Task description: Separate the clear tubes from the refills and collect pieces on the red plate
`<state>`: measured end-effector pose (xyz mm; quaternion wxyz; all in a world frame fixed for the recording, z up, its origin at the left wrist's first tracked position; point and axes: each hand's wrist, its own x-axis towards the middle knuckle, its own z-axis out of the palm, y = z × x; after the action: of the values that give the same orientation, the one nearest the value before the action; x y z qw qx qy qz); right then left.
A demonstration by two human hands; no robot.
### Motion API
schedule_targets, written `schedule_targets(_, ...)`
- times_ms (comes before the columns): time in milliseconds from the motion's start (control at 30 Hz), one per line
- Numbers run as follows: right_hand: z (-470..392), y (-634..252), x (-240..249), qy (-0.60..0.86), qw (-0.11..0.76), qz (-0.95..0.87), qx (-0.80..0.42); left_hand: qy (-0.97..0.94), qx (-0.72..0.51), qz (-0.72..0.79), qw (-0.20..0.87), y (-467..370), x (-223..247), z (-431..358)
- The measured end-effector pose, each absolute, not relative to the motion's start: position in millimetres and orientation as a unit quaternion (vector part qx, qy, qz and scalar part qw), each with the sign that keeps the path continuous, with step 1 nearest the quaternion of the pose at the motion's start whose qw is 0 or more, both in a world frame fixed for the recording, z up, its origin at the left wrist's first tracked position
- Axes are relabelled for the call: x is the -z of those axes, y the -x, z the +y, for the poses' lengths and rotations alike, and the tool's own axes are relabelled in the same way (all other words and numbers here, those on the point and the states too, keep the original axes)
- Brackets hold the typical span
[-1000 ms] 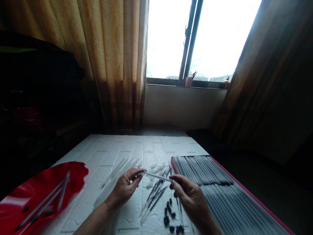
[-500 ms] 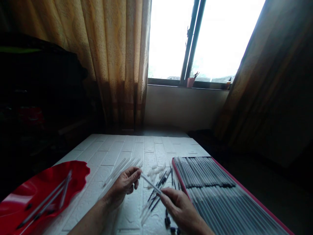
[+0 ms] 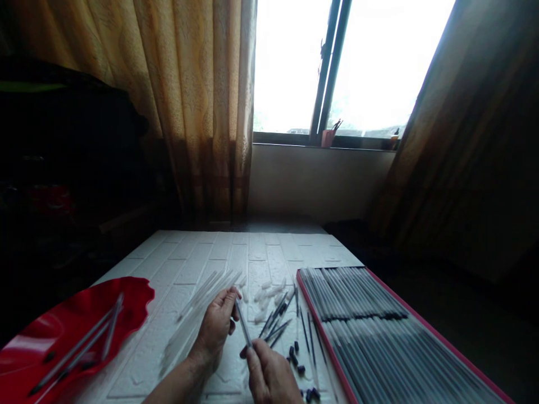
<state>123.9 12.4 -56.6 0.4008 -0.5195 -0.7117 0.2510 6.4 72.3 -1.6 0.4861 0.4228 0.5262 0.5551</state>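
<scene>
A slim clear pen [image 3: 243,322] slants between my two hands over the table. My left hand [image 3: 219,322] pinches its far end between thumb and fingers. Around the near end, my right hand [image 3: 272,373] is closed, hiding that part of the pen. Left of my left hand lie several clear pen barrels [image 3: 197,300]. Beyond my right hand are small clear caps [image 3: 269,293] and a loose pile of dark-tipped refills [image 3: 275,320]. Small black plugs [image 3: 293,356] lie scattered just right of my right hand.
A red-edged box [image 3: 309,311] at the right holds two rows of pens [image 3: 353,294]. At the left, a red wavy-rimmed dish [image 3: 141,289] carries several pens [image 3: 84,345]. The white brick-patterned table [image 3: 252,247] ends before a window wall with curtains [image 3: 202,112].
My right hand has moved left and nearer to me, and the pen has turned steeper. My left hand has shifted slightly left. More refills and black plugs now show.
</scene>
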Motion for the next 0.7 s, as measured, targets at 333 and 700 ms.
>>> schedule_targets(333,7.8,-121.7,54.0,0.528,0.415,-0.705,-0.228,-0.409,-0.557,0.511,0.511,-7.9,7.2,69.9)
schedule_targets(700,15.1,-125.7,50.2,0.501,0.429,-0.672,-0.338,-0.416,-0.520,0.522,0.533,-2.2,0.9,71.7)
